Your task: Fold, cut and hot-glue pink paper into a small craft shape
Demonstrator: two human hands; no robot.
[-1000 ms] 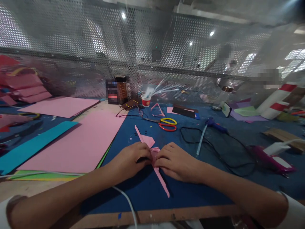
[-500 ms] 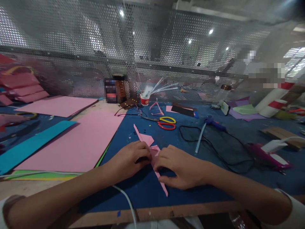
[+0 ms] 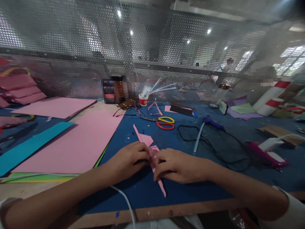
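Observation:
A long folded pink paper strip [image 3: 145, 139] lies on the blue table mat [image 3: 190, 149] near the front edge. My left hand [image 3: 128, 159] has its fingers curled and pinches the strip's middle from the left. Facing it from the right, my right hand [image 3: 177, 165] is also curled, pinching the same fold. One pointed end of the strip sticks out beyond my hands toward the back, the other toward me. The fold itself is hidden between my fingertips.
Large pink paper sheets [image 3: 76, 143] and a teal strip [image 3: 28, 146] lie at left. Yellow-and-red scissors [image 3: 165, 122], a blue glue gun [image 3: 211, 122] with black cord, a purple glue gun [image 3: 267, 152] and a small red cup [image 3: 143, 100] sit behind. A perforated metal screen [image 3: 152, 57] closes the back.
My right hand's fingers have curled in from flat on the strip to a tighter pinch at the fold. The left hand has stayed in place.

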